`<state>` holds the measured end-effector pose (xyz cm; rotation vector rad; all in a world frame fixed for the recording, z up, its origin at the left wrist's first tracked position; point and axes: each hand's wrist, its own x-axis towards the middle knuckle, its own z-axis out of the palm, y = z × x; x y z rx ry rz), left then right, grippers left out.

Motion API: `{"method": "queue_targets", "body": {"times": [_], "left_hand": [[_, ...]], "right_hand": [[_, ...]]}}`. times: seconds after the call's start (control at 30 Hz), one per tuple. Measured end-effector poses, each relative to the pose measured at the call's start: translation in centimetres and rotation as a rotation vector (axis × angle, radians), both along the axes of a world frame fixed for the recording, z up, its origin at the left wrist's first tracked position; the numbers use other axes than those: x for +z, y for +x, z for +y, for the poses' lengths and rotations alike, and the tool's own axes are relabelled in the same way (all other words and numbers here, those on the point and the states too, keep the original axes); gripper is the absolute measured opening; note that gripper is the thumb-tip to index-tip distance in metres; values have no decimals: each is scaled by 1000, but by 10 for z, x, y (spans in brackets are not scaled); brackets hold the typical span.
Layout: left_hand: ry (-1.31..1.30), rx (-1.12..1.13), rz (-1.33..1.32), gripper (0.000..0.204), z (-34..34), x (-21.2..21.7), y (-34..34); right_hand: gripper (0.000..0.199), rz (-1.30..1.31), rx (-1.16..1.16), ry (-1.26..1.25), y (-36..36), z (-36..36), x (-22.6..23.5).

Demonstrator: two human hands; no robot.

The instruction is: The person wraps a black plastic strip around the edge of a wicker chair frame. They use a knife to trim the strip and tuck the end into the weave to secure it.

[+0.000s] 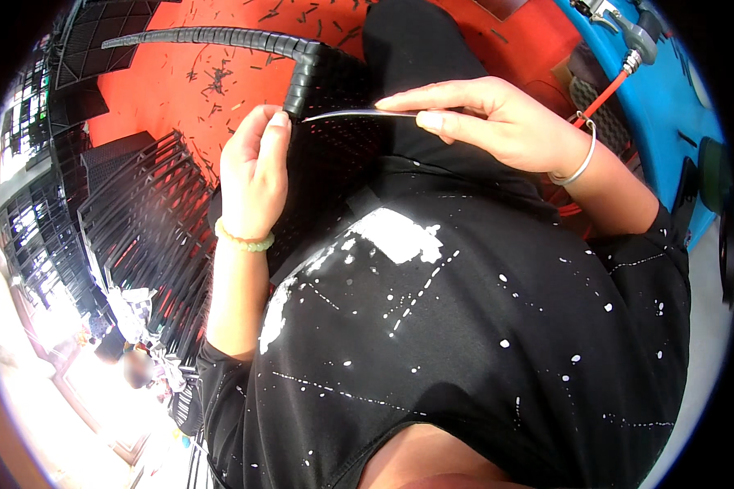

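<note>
A thin dark strip [359, 115] runs level between both hands, just beside the corner of a black woven wicker frame [302, 73] — that frame rests against the person's lap. The left hand [253, 167] is closed, its thumb and fingers pinching the strip's end right at the frame's corner post. The right hand [485, 118] grips the strip's other end, well to the right of the frame. Beyond the frame lies an orange floor [171, 81] strewn with dark offcuts — stacked black frames [139, 220] stand left of it.

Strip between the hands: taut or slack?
Taut, by the look of it. The thin strip runs nearly straight from the left hand to the right hand, which pinches it.
</note>
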<state>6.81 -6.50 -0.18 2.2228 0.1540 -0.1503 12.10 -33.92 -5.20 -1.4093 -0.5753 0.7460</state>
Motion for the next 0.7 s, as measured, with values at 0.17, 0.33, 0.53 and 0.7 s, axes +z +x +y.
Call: {"method": "queue_targets", "body": {"times": [0.17, 0.33, 0.53, 0.7], "left_hand": [[-4, -22, -8, 21, 1, -1, 1], [-15, -26, 18, 21, 3, 0, -1], [-5, -15, 27, 20, 3, 1, -2], [19, -21, -48, 21, 2, -2, 0]], "right_hand": [[32, 42, -2, -21, 0, 4, -1], [32, 73, 54, -41, 7, 3, 3], [30, 69, 109, -46, 23, 7, 3], [28, -96, 200, -16, 48, 12, 0]]}}
